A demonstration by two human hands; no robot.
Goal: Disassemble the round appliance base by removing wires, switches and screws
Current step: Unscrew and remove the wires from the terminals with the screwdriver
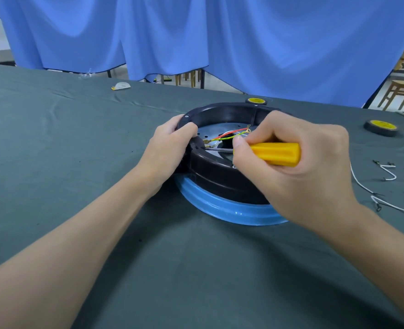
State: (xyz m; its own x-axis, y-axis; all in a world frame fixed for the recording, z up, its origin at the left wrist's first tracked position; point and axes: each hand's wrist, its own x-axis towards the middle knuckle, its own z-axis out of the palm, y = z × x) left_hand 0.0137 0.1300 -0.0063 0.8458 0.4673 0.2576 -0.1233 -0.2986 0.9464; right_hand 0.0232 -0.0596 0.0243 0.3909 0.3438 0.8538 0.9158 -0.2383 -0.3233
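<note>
— Blue curtain (220, 32) behind, dark cloth over the tabletop (53, 138). Where does the round appliance base (220, 179) sit?

— Mid-tabletop, just in front of you, black ring uppermost on its blue rim. Your left hand (170, 148) grips the near-left wall, fingers (186, 128) curled over the edge. Your right hand (298, 167) wraps the yellow screwdriver (277, 153), thumb and curled fingers closed round the handle, shaft lying low toward the inner wall.

— What can go wrong?

— Three faults.
1. With the shaft held this flat, the tip can slip off the fastener and drive toward your left fingers.
2. The red wire (231, 132) and the yellow-green wire (227, 137) run just above the shaft and can snag or tear.
3. A freed screw can drop inside the ring.

Whether the tip is seated cannot be told from this view.
</note>
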